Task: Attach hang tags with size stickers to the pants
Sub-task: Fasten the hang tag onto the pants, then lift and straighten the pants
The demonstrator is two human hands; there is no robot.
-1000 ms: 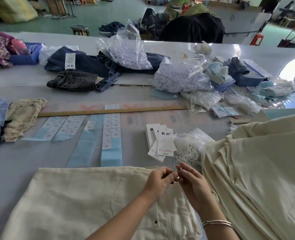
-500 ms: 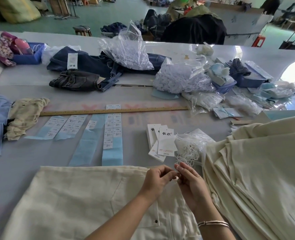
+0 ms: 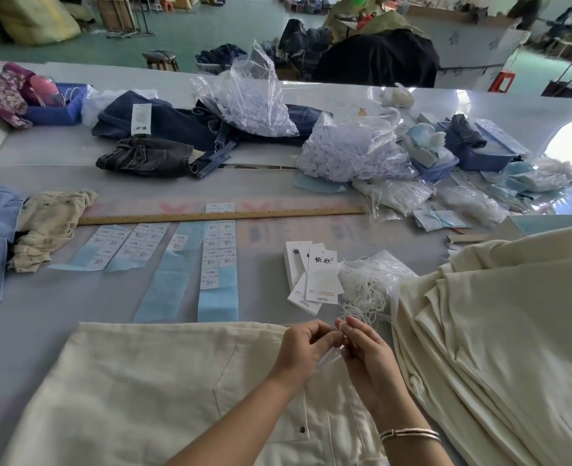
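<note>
This is a garment factory's finishing floor. A long grey desk (image 3: 277,183) carries a stack of cream pants (image 3: 499,331), denim jeans (image 3: 177,126), sheets of size stickers (image 3: 219,253), printed hang tags (image 3: 318,274), bags of white strings (image 3: 368,280) and a wooden ruler (image 3: 220,215). Beyond it lie a green floor (image 3: 210,31) and clothing heaps (image 3: 375,58).

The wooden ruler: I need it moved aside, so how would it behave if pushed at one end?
The wooden ruler looks stiff and flat, so it would probably slide or pivot, not roll. The size stickers beside it might get dragged along.
</note>
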